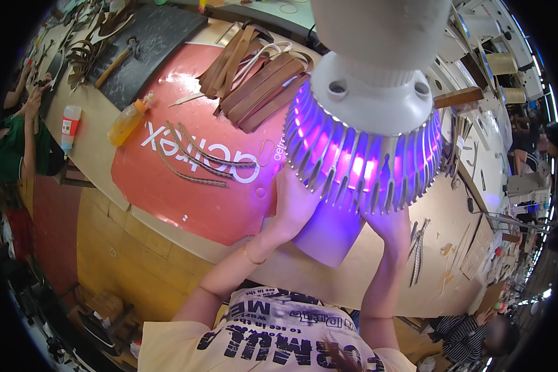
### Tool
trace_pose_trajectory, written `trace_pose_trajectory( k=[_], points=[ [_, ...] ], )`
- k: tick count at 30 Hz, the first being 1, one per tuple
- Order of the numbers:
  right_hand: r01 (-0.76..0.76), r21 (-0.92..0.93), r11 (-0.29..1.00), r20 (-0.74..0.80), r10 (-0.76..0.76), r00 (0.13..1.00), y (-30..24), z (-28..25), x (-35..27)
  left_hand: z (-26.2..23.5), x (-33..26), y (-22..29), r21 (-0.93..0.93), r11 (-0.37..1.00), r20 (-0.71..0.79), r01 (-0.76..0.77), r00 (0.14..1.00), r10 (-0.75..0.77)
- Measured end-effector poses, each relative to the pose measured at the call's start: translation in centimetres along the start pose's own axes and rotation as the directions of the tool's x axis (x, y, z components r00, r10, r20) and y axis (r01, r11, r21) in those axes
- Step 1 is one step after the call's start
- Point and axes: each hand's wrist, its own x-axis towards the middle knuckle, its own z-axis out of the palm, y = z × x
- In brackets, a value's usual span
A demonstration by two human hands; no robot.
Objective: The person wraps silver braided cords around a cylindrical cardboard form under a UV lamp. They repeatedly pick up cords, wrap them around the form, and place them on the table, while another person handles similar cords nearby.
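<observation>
A large white lamp with a ribbed metal rim and purple light [366, 158] hangs over the work and hides most of what lies beneath. My left hand [294, 201] reaches under its left side, and my right hand [390, 222] under its right side. The fingers of both are hidden by the lamp. Between the hands a smooth, curved sheet [332, 235], lit purple, shows its lower part; whether either hand grips it I cannot tell. Left of my left hand, several braided cords [198, 177] lie on a red printed sheet [186, 211].
Bundles of brown leather strips [260, 93] lie beyond the cords. Further left are a bottle of orange liquid [127, 124], a white-and-red bottle [70, 127] and a hammer [115, 62] on a black slab [149, 53]. More braided cords [418, 251] lie at right. Other people sit nearby.
</observation>
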Motion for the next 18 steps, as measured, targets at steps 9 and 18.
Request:
trace_pose_trajectory(
  k=[9, 18],
  points=[
    [-0.180, 0.156, 0.971, 0.052, 0.174, 0.983, -1.4, -0.6, 0.2, -0.4, -1.8, -0.3, 0.477, 0.799, 0.295, -0.366, 0.923, 0.247],
    [-0.362, -0.082, 0.929, 0.038, 0.365, 0.930, -1.6, -4.7, -2.7, -0.6, -1.9, 1.7, 0.509, 0.802, 0.357, -0.312, 0.925, 0.133]
  ],
)
